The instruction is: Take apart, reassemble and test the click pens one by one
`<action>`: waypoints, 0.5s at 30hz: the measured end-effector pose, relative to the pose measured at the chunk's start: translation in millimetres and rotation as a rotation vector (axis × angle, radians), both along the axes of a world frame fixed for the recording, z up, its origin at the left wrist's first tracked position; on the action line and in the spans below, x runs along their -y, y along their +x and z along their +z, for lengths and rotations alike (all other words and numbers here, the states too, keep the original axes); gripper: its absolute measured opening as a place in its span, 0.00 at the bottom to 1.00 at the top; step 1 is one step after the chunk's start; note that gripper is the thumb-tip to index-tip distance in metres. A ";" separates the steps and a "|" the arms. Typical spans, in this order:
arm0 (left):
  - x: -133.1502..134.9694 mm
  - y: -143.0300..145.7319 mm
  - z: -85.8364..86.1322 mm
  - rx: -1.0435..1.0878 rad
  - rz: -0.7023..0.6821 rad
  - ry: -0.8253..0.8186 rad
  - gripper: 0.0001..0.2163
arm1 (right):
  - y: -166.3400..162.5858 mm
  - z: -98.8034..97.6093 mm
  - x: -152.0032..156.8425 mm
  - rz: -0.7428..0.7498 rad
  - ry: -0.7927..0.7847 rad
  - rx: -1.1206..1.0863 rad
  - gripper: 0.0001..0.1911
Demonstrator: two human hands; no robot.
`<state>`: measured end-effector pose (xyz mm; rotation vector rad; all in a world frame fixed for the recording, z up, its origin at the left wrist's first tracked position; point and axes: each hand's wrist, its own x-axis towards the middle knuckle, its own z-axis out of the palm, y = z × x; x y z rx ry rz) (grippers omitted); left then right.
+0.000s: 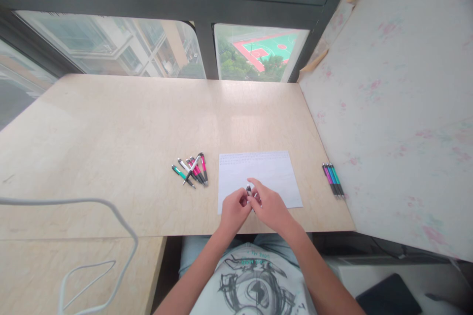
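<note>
My left hand (235,207) and my right hand (270,205) meet over the lower part of a white sheet of paper (266,172). Between them is a pen (249,190), its dark and silvery end showing above the fingers and the rest of it covered. Fingers of both hands are closed around it. Rows of small handwriting run along the top of the sheet. To the left of the paper lies a loose pile of several pens (195,171), with green, white and pink barrels and black grips, some crossing over others.
A row of several purple, blue and teal pens (333,180) lies by the papered wall (399,108) at the right. A white cable (111,203) loops over the wooden desk (111,133) at the left. Windows (258,49) border the far edge.
</note>
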<state>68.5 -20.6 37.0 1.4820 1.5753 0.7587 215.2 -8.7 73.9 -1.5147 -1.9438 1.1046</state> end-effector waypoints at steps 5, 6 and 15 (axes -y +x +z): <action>-5.7 -2.4 5.6 0.095 -0.094 -0.002 0.05 | 6.4 -10.1 -2.5 -0.124 0.007 -0.132 0.21; -6.9 -4.2 6.9 0.123 -0.130 0.003 0.05 | 9.1 -12.8 -3.1 -0.172 -0.012 -0.186 0.21; -11.6 -30.5 1.0 -0.083 -0.216 0.155 0.06 | 30.5 -23.2 -10.4 -0.406 -0.158 -0.646 0.29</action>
